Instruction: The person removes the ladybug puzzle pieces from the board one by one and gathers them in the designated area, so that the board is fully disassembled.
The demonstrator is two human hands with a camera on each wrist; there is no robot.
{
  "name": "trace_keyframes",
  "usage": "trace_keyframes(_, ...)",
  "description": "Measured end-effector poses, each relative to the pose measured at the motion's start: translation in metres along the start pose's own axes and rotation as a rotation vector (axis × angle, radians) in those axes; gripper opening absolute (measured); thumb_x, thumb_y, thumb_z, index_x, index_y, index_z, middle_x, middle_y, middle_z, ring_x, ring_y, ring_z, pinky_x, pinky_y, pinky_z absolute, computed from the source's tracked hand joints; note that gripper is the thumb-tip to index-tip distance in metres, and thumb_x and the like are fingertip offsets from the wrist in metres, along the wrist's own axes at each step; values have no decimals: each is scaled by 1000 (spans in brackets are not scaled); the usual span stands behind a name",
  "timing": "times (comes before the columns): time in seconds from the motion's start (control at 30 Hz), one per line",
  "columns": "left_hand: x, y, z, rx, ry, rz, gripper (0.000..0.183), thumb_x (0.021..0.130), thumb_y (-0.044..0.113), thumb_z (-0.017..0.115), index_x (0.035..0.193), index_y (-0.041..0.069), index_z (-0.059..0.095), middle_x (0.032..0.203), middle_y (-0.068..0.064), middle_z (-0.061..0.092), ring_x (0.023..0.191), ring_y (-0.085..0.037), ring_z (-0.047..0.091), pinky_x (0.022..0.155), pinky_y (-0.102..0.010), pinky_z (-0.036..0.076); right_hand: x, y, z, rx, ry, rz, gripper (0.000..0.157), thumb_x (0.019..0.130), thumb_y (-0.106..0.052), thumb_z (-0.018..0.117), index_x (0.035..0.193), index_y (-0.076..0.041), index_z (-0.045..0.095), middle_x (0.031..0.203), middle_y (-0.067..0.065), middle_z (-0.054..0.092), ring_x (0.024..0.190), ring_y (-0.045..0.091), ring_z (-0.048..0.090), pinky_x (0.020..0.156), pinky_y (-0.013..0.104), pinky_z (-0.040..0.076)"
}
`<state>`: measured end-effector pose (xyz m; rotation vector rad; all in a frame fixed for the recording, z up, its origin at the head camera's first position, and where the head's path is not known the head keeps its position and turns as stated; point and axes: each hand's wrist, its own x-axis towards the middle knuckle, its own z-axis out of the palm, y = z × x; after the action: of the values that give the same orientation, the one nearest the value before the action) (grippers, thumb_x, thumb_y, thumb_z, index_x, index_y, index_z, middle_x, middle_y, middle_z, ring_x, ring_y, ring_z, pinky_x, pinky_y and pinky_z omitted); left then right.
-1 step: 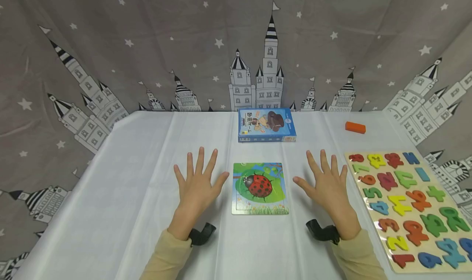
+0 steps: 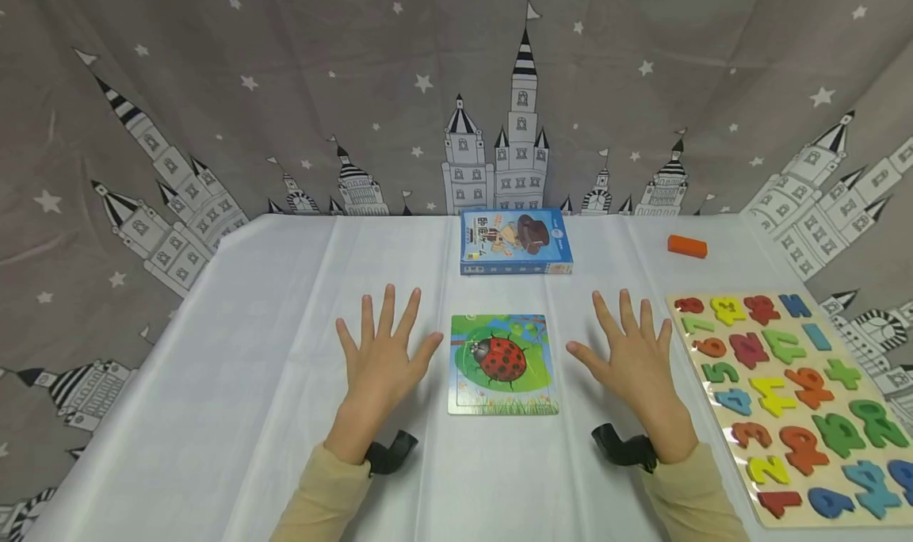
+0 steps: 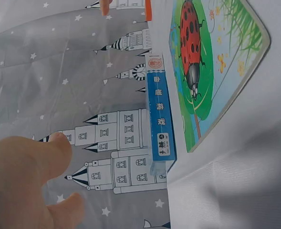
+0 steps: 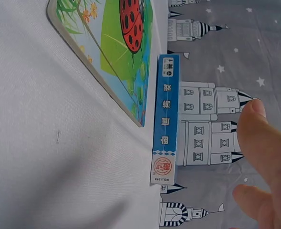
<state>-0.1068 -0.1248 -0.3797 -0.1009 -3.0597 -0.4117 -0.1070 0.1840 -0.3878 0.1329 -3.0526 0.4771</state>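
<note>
A square ladybug puzzle (image 2: 502, 364) lies flat on the white cloth between the two hands. To its left, my left hand (image 2: 385, 360) is spread with straight fingers, holding nothing, its thumb tip close to the puzzle's left edge. My right hand (image 2: 637, 364) mirrors it on the other side, fingers splayed and holding nothing, thumb pointing at the puzzle. Each wrist wears a black strap mount. In the left wrist view the puzzle (image 3: 192, 52) shows tilted at the upper right, with the thumb at lower left. The right wrist view has the puzzle (image 4: 116, 52) at the top.
Behind the puzzle lies a blue game box (image 2: 517, 242). An orange block (image 2: 687, 246) sits at the back right. Along the right edge is a wooden board (image 2: 713, 447) of coloured number and symbol pieces, near the right hand. A grey castle-print curtain (image 2: 321, 66) hangs behind the table.
</note>
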Motion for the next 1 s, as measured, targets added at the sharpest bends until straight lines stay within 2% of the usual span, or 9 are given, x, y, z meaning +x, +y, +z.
trace_keyframes(0.27, 1, 1, 2, -17, -10, 5, 72, 88, 63, 33, 146, 24, 17, 151, -11, 3, 134, -35, -10, 96, -61, -13, 0, 2, 0, 3, -9, 3, 85, 82, -61, 50, 144, -12, 22, 145, 27, 11, 130, 49, 2, 96, 66, -6)
trace_keyframes(0.43, 1, 3, 7, -9, -47, 41, 74, 86, 63, 37, 146, 25, 16, 150, -12, 6, 134, -37, -3, 98, -64, -4, 3, -1, 1, 14, -29, 7, 83, 82, -56, 54, 143, -9, 25, 145, 28, 13, 129, 50, 5, 96, 65, -4)
trace_keyframes(0.53, 0, 5, 13, -34, -117, 120, 72, 86, 58, 46, 145, 25, 21, 149, -14, 8, 134, -39, 2, 99, -64, 3, 6, -8, 4, 13, -68, -39, 79, 82, -53, 56, 141, -8, 30, 143, 28, 19, 128, 51, 12, 97, 65, -1)
trace_keyframes(0.67, -3, 6, 25, -55, -301, 296, 66, 86, 46, 56, 143, 27, 28, 150, -12, 6, 134, -37, 2, 101, -61, 4, 12, -22, 12, 9, -197, -127, 72, 82, -46, 61, 138, -7, 38, 140, 26, 28, 125, 49, 23, 97, 66, 7)
trace_keyframes(0.77, -6, 8, 33, -67, -420, 405, 64, 86, 42, 57, 142, 29, 30, 151, -10, 4, 135, -35, 0, 101, -59, 2, 19, -32, 20, 18, -271, -171, 69, 81, -42, 64, 136, -7, 42, 137, 24, 35, 124, 46, 30, 95, 67, 13)
trace_keyframes(0.83, -6, 9, 37, -68, -459, 444, 63, 86, 42, 57, 142, 29, 30, 151, -9, 5, 135, -34, 0, 102, -59, 3, 26, -35, 26, 23, -273, -198, 67, 81, -42, 65, 134, -6, 44, 132, 24, 42, 121, 42, 36, 95, 65, 18)
trace_keyframes(1.0, -6, 12, 42, -25, -480, 480, 60, 87, 45, 54, 141, 30, 33, 151, -8, 8, 136, -31, 2, 102, -58, 6, 41, -33, 37, 8, -217, -248, 63, 76, -39, 71, 125, -4, 52, 114, 20, 53, 105, 36, 49, 90, 51, 36)
